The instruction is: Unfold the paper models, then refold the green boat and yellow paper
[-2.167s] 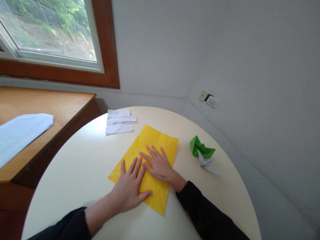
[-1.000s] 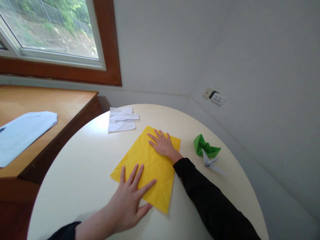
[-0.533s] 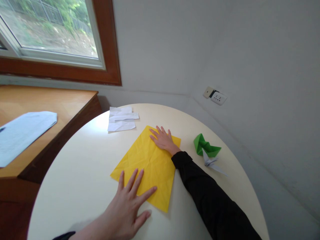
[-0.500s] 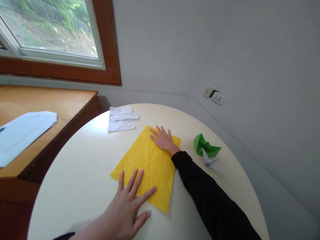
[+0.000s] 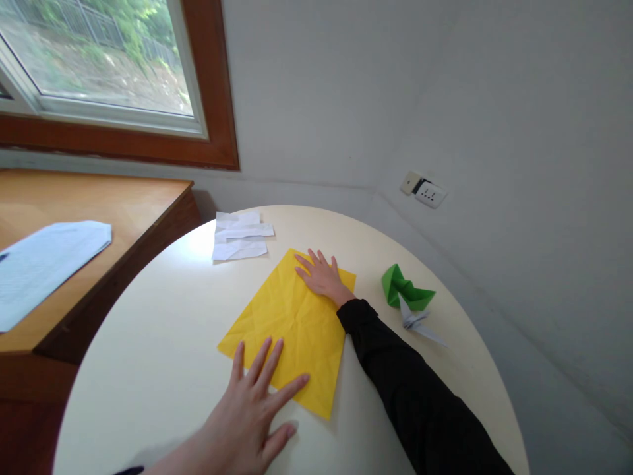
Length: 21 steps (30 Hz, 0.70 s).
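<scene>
A creased sheet of yellow paper (image 5: 297, 316) lies unfolded and turned cornerwise on the round white table. Across its near left edge my left hand (image 5: 252, 409) is spread, fingertips over the paper and the thumb beyond its edge. My right hand (image 5: 321, 274) rests with fingers fanned out on the sheet's far right part, covering some of that edge. Neither hand grips anything. To the right of my right arm sit a folded green paper boat (image 5: 408, 290) and, close against it, a folded pale grey paper crane (image 5: 415, 320).
Several white paper strips (image 5: 241, 236) lie at the far edge of the round table (image 5: 148, 330). On the left, a wooden desk (image 5: 148, 198) bears a stack of white papers (image 5: 54, 264). A wall with a socket (image 5: 430, 194) stands behind, and a window (image 5: 109, 59) is at upper left.
My left hand has shifted very slightly down and left. My right hand and the yellow paper stay in place; the whole view has moved a touch.
</scene>
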{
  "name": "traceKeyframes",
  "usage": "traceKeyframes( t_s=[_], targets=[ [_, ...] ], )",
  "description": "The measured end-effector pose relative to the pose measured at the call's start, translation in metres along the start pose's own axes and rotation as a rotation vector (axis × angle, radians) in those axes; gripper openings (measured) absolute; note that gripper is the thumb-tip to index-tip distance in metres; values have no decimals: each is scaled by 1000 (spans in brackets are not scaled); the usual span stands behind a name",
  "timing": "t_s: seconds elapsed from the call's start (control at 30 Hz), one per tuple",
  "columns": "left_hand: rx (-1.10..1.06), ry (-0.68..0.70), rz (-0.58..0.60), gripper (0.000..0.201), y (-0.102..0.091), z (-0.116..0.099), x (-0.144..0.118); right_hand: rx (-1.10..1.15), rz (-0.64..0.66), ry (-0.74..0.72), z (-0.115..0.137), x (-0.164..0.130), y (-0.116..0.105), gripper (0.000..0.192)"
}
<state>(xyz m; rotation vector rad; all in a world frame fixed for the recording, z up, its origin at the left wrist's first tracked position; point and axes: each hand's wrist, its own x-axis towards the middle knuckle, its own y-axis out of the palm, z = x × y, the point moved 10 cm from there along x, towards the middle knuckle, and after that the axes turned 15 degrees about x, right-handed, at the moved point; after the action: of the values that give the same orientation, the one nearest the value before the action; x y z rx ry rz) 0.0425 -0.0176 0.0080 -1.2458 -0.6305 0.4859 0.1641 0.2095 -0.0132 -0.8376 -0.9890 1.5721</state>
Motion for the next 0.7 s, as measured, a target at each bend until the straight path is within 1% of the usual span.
traceKeyframes(
  t_s=[0.2, 0.27, 0.3, 0.33, 0.4, 0.47, 0.53, 0.57, 0.67, 0.7],
  targets=[
    [-21, -16, 11, 54, 5, 2, -3, -4, -8, 3, 0, 0, 0, 52],
    [-19, -17, 2, 55, 6, 3, -4, 11, -54, -7, 2, -3, -5, 53],
    [-17, -17, -3, 55, 6, 3, -5, 18, -103, -24, 5, -5, -11, 53],
    [-13, -21, -8, 55, 6, 3, -5, 24, -164, -59, 9, -9, -18, 52],
    [-12, -26, -12, 55, 5, 3, -5, 30, -276, -171, 21, -19, -30, 48],
    [-24, -20, 1, 54, 3, 4, -4, 35, -315, -291, 33, -29, -34, 44],
    [-55, 2, 41, 53, 3, 5, -4, 47, -285, -359, 40, -38, -31, 43],
    [-76, 19, 67, 53, 2, 6, -4, 56, -248, -374, 41, -42, -28, 43],
    [-152, 95, 151, 51, -2, 14, -8, 76, -54, -405, 45, -55, -13, 47],
    [-175, 107, 176, 50, -5, 20, -9, 73, 19, -411, 47, -61, -7, 49]
  ],
)
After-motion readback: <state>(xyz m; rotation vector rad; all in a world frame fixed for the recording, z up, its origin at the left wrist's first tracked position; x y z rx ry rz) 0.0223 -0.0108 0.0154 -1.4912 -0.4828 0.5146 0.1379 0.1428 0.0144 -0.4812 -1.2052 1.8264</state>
